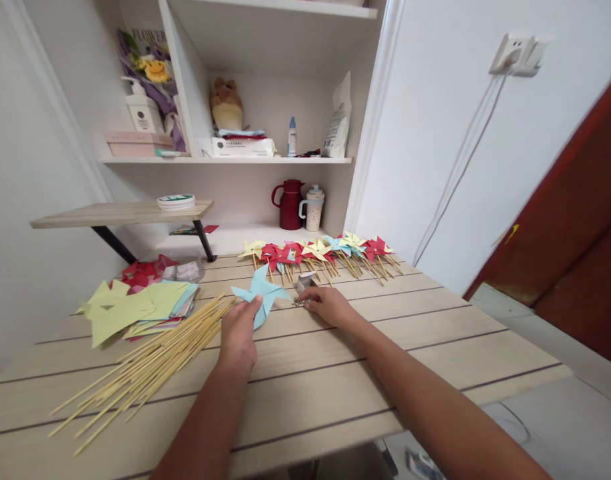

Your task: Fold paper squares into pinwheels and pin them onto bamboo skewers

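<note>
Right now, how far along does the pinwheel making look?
Done: a row of finished pinwheels on sticks lies at the far side of the table. In hand: the left hand holds a blue paper pinwheel, with no stick yet; the right hand pinches something small and metallic beside it. Left: a pile of bare wooden sticks and a stack of paper squares.

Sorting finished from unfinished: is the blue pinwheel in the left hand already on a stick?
No stick shows. The left hand holds the folded blue pinwheel by its edge; loose sticks lie beside it.
</note>
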`<act>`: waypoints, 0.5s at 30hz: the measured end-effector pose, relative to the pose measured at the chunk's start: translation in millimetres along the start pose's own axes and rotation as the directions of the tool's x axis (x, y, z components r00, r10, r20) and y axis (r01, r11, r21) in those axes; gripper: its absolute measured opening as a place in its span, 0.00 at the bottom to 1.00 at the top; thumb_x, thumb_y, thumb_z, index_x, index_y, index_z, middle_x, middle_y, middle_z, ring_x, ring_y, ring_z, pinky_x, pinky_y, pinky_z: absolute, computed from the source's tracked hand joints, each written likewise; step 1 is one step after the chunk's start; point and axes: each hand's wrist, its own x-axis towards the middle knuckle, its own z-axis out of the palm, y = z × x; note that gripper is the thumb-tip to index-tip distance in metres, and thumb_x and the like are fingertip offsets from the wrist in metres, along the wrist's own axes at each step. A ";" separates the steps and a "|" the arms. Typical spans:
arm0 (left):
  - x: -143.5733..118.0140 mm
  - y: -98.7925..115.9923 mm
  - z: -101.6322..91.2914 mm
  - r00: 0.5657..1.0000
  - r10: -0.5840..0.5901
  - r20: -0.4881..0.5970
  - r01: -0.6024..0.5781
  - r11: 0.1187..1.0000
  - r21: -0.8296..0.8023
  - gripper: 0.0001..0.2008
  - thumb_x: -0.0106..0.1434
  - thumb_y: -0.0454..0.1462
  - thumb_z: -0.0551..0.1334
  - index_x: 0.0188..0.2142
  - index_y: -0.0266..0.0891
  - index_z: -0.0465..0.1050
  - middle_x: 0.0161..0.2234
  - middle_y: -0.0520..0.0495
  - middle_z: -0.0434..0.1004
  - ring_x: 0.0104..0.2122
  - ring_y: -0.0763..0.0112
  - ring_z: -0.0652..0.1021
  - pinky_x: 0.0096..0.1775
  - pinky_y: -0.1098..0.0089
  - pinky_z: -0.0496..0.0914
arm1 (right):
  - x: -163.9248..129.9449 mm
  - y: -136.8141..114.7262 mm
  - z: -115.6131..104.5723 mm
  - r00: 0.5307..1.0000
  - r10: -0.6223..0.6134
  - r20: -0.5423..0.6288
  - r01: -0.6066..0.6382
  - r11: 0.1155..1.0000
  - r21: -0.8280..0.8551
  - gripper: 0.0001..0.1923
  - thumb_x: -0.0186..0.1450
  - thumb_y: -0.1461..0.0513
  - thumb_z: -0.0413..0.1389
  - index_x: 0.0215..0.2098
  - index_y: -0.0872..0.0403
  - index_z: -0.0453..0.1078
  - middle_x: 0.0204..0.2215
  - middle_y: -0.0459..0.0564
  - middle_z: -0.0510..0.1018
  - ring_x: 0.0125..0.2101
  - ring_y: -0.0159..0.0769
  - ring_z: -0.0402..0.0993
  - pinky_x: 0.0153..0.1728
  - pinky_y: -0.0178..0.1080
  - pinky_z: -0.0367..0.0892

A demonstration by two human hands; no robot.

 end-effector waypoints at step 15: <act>-0.4 -1.7 -0.6 1.000 0.004 0.006 -0.004 1.000 -0.010 0.07 0.50 0.34 0.72 0.30 0.33 0.80 0.30 0.44 0.83 0.30 0.70 0.80 0.41 0.68 0.71 | 0.1 -0.8 -0.3 0.999 0.038 -0.027 -0.037 0.999 0.026 0.08 0.58 0.63 0.59 0.36 0.49 0.79 0.32 0.45 0.81 0.32 0.36 0.73 0.35 0.34 0.63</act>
